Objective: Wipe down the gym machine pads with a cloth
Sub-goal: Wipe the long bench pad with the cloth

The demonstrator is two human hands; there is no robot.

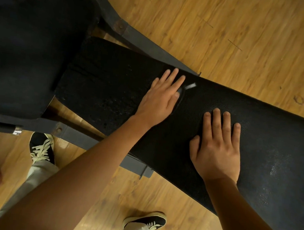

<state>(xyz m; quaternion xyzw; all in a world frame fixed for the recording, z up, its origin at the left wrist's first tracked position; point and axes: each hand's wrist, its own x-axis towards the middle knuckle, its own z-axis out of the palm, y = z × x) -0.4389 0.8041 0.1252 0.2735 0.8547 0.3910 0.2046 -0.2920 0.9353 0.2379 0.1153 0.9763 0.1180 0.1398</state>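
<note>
Wood floor (230, 29) under everything. Big black back pad (24, 47) upper L. Long black seat pad (104, 84) runs from it to lower R, on a grey metal frame (150, 48). Dark cloth (265, 144) lies spread over seat pad's R part, its edge curving just beside L thumb. L hand (160, 99) flat, fingers straight, on bare pad at cloth edge, gripping nothing. R hand (216, 149) palm down on cloth, fingers spread & relaxed. Two black shoes (42, 148) w/ pale laces on floor. Small white tag (190, 86) on cloth nr L fingertips.
</note>
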